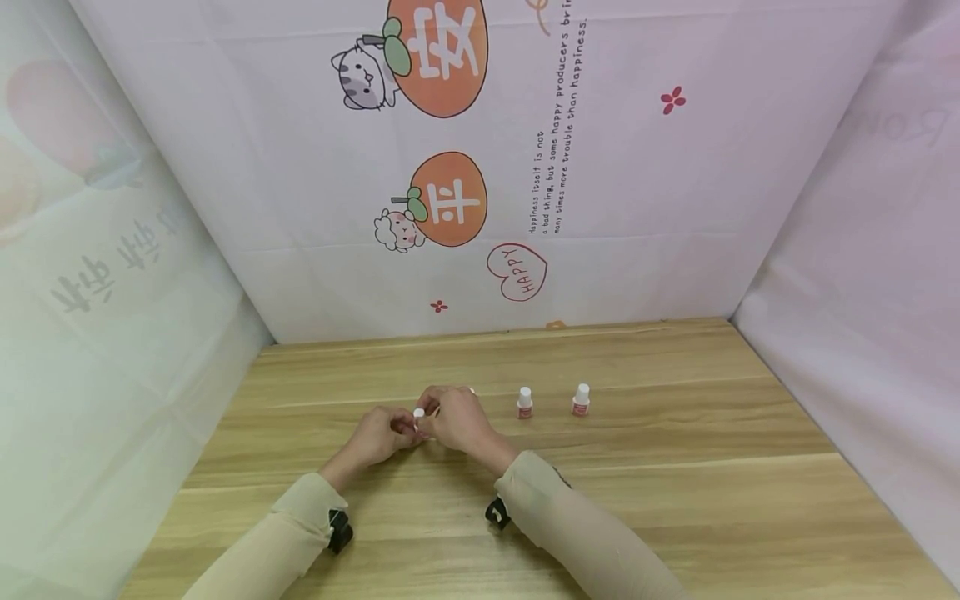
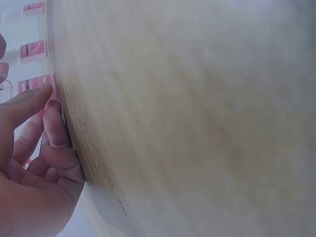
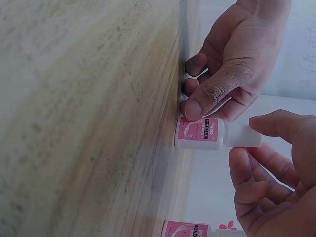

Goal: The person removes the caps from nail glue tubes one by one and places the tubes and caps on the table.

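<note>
A small white nail glue bottle (image 3: 200,134) with a pink label stands upright on the wooden table between both hands. At its lower body, the left hand (image 1: 381,435) holds it with thumb and fingers, its other fingers resting at the table surface. The right hand (image 1: 456,421) has thumb and forefinger around the white cap (image 3: 244,136), pinching it from opposite sides. In the left wrist view, the left thumb (image 2: 32,103) lies against the pink label. The head view shows the cap between the hands, while the fingers cover most of the bottle body.
Two similar bottles, one in the middle (image 1: 525,403) and one farther right (image 1: 581,400), stand upright in a row. Another white cap (image 1: 472,391) peeks out behind the right hand. A printed white cloth (image 1: 630,183) rises behind the wooden table (image 1: 675,483).
</note>
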### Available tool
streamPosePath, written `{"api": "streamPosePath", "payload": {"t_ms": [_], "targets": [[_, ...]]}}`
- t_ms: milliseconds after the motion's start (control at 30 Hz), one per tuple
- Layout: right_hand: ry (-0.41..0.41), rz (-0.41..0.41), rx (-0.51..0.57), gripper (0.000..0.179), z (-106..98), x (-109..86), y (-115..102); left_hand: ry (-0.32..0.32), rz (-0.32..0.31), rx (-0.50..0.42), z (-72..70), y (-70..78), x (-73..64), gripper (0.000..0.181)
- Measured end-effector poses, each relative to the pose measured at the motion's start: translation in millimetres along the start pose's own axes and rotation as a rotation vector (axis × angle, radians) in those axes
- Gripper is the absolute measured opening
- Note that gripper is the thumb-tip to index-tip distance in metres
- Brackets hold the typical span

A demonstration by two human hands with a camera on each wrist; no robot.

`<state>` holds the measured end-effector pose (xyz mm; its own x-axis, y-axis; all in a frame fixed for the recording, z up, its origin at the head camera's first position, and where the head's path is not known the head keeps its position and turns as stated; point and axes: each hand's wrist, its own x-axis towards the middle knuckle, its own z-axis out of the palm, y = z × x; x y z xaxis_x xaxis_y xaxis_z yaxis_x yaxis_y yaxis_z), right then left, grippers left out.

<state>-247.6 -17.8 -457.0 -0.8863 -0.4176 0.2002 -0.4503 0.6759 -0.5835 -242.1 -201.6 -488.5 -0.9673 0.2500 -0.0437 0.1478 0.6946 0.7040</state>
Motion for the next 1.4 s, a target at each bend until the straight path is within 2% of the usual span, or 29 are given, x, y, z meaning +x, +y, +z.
{"api": "streamPosePath", "payload": {"t_ms": [167, 367, 600, 800, 1033, 1400], "targets": [[0.003, 0.016, 0.015, 0.008, 0.4, 0.4, -0.4, -0.001, 0.002, -0.006, -0.8, 0.1, -0.1, 0.010], [0.011, -0.013, -0.009, 0.006, 0.3, 0.0, -0.5, -0.002, 0.023, 0.021, -0.3, -2.4, 1.3, 0.007], [0.009, 0.007, 0.034, 0.008, -1.7, -0.3, -1.4, -0.008, 0.001, -0.013, 0.1, -1.6, 1.2, 0.009], [0.004, 0.009, 0.024, 0.006, -1.4, 0.3, -0.2, -0.011, 0.003, -0.014, 0.3, -2.4, 2.9, 0.008], [0.002, 0.019, 0.060, 0.007, -1.1, 0.5, 0.3, -0.009, -0.007, -0.008, 0.6, -2.1, 3.4, 0.009], [0.005, 0.005, 0.021, 0.007, -0.2, 1.7, 0.8, -0.008, 0.023, 0.019, 1.2, -3.5, 4.2, 0.010]]}}
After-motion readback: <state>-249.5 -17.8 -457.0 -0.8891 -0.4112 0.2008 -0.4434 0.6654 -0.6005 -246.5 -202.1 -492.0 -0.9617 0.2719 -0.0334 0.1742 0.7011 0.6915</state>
